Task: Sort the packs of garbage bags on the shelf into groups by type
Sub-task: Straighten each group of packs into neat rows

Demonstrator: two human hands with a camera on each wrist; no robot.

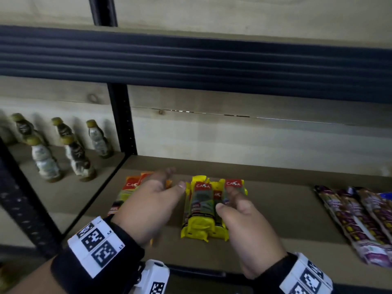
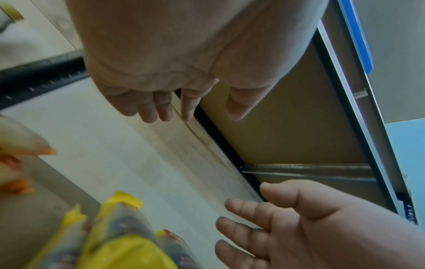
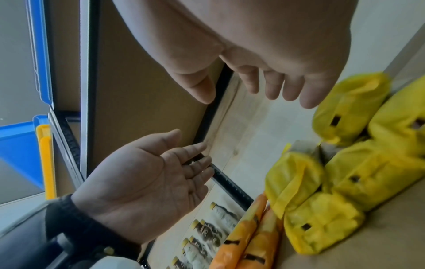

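Note:
Several yellow packs (image 1: pixel 201 206) lie bunched in the middle of the shelf board (image 1: pixel 282 211). Orange packs (image 1: pixel 132 187) lie to their left, partly hidden under my left hand (image 1: pixel 174 179). Purple packs (image 1: pixel 358 221) lie at the right. My right hand (image 1: pixel 228 200) hovers over the right side of the yellow packs. Both hands are open, palms facing each other, holding nothing. The left wrist view shows the left hand (image 2: pixel 197 112) with straight fingers above the yellow packs (image 2: pixel 119 245). The right wrist view shows the right hand (image 3: pixel 239 94) clear of the yellow packs (image 3: pixel 333 182) and orange packs (image 3: pixel 248 236).
Several small bottles (image 1: pixel 74 153) stand in the neighbouring bay at the left, beyond a black upright post (image 1: pixel 123 119). The dark beam of the upper shelf (image 1: pixel 191 64) hangs overhead. Bare board shows between the yellow and purple packs.

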